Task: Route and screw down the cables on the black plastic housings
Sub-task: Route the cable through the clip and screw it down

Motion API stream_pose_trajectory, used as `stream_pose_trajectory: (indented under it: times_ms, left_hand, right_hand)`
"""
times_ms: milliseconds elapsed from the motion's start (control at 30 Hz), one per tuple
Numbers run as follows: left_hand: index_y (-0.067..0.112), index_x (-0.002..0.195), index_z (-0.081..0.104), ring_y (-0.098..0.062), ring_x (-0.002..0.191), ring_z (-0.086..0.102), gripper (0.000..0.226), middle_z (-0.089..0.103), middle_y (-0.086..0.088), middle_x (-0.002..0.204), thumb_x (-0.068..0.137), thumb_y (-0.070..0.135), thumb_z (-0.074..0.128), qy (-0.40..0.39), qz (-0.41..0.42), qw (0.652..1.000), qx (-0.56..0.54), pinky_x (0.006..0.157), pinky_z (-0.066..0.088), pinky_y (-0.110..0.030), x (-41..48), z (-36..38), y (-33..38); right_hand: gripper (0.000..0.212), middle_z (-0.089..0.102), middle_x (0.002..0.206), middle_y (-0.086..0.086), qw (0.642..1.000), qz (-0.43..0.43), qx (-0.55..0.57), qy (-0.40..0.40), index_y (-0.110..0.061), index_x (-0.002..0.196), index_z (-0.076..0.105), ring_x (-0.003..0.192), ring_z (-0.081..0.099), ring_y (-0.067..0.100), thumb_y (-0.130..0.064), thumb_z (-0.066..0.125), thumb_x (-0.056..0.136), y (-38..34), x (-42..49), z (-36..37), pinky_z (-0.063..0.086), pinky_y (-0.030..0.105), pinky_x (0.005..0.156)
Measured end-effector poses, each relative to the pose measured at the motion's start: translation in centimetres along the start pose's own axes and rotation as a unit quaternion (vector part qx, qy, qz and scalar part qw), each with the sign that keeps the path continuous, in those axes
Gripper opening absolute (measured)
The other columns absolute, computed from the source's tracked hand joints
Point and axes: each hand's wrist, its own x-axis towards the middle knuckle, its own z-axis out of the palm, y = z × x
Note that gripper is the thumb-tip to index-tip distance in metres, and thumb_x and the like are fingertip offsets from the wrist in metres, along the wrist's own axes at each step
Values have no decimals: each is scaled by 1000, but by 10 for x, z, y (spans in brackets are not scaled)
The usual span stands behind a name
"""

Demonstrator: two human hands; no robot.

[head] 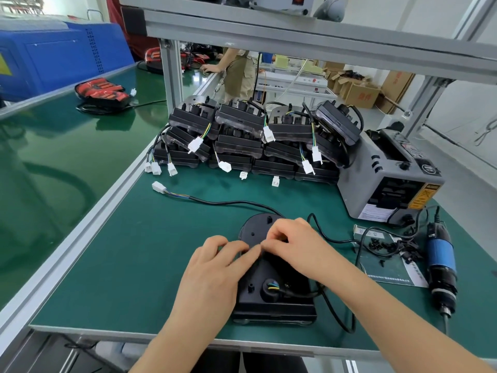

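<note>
Where the fingertips (250, 253) of both hands meet, they are curled and pinched together on something too small to tell. The left hand (215, 267) and right hand (295, 246) rest over the black housing (279, 305), which lies on the green mat (134, 265). Its cable (228, 202) trails away to a white connector (157, 187).

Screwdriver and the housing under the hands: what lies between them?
In the head view: a paper sheet strewn with small black parts, and a loop of black cable.
</note>
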Motion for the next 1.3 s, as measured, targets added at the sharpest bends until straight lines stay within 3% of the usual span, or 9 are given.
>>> stream_pose_trajectory:
  times_ms: [200,333,500,667,867,967,1067,1167,1300]
  left_hand:
    - [26,106,73,-27,95,44,50,67,-1,103,66,7,50,-20,34,996,81,70,52,-38,-3,1,-4]
    - [28,103,73,-27,97,45,68,66,-1,106,44,-5,77,-62,14,995,75,70,52,-40,2,-2,-6]
    - [18,121,66,-35,100,53,47,63,-6,112,80,-4,60,-59,-85,994,-21,82,51,-47,38,4,-38]
    - [17,138,45,-27,126,36,41,43,-3,141,98,20,42,-198,-202,932,226,99,37,-37,80,22,-99]
    - [19,115,52,-20,109,49,24,57,1,114,92,12,44,-284,-170,876,351,83,38,-29,93,22,-114]
    - [15,101,60,-23,97,58,12,63,-3,104,92,21,55,-319,-255,882,234,74,46,-31,96,9,-106]
    - [13,77,63,-14,60,64,15,67,-2,70,84,25,69,-334,-362,867,-75,60,52,-24,84,-8,-83]
    - [7,73,61,-9,41,56,17,60,-1,49,82,15,73,-280,-432,790,-331,43,47,-19,61,-12,-48]
    - [2,83,62,-16,52,60,19,64,-9,65,93,19,61,-249,-471,740,-411,53,55,-26,37,-9,-26]
  right_hand:
    - [12,60,89,-17,992,47,49,106,-34,81,58,91,53,3,-27,56,91,39,-24,-31,36,13,73]
    - [19,58,101,-19,991,130,19,-13,-38,96,53,94,54,-4,-50,60,84,63,-47,-40,39,14,76]
    - [36,55,105,-16,985,158,22,-62,-36,111,49,97,53,-1,-44,68,81,73,-57,-32,43,22,88]
    - [52,46,114,-12,986,158,-39,-41,-39,125,40,106,49,9,-24,63,81,82,-59,-33,42,31,94]
    - [50,40,117,-13,969,111,-219,26,-46,127,37,106,45,10,-22,50,86,92,-66,-32,35,27,82]
    - [32,46,118,-16,967,81,-233,62,-39,121,48,112,47,7,-26,46,92,91,-70,-29,38,24,88]
    - [9,54,92,-19,984,34,-118,132,-40,88,56,90,52,0,-33,53,93,75,-77,-29,40,19,77]
    - [23,57,81,-11,997,35,-8,74,-34,69,61,79,55,1,-49,54,85,49,-81,-27,44,23,74]
    - [46,52,89,-12,991,68,-113,-13,-35,83,66,87,48,-2,-73,39,80,28,-79,-23,41,21,76]
